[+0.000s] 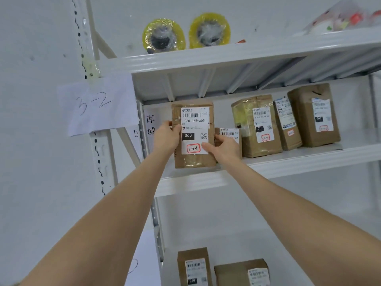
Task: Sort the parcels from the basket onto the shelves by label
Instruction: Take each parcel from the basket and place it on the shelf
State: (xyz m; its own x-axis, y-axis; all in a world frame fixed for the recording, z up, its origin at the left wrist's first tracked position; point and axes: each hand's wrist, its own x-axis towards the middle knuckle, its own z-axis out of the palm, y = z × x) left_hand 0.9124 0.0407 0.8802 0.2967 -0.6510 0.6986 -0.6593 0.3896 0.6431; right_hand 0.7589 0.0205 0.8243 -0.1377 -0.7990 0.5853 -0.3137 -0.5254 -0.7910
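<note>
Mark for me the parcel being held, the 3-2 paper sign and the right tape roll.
Held parcel (194, 129), head view, on its white label.
3-2 paper sign (97, 104), head view, sheet centre.
Right tape roll (209, 31), head view, film-covered centre.

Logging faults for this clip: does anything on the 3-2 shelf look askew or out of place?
Nothing spilled or toppled. Only the yellow-taped parcel, right of the small parcel, has crumpled, wrinkled wrapping near its top.

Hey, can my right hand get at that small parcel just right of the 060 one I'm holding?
Probably yes. The right hand sits directly in front of the small parcel, with nothing between them. But it is gripping the 060 parcel by its right edge and would have to let go first.
</note>
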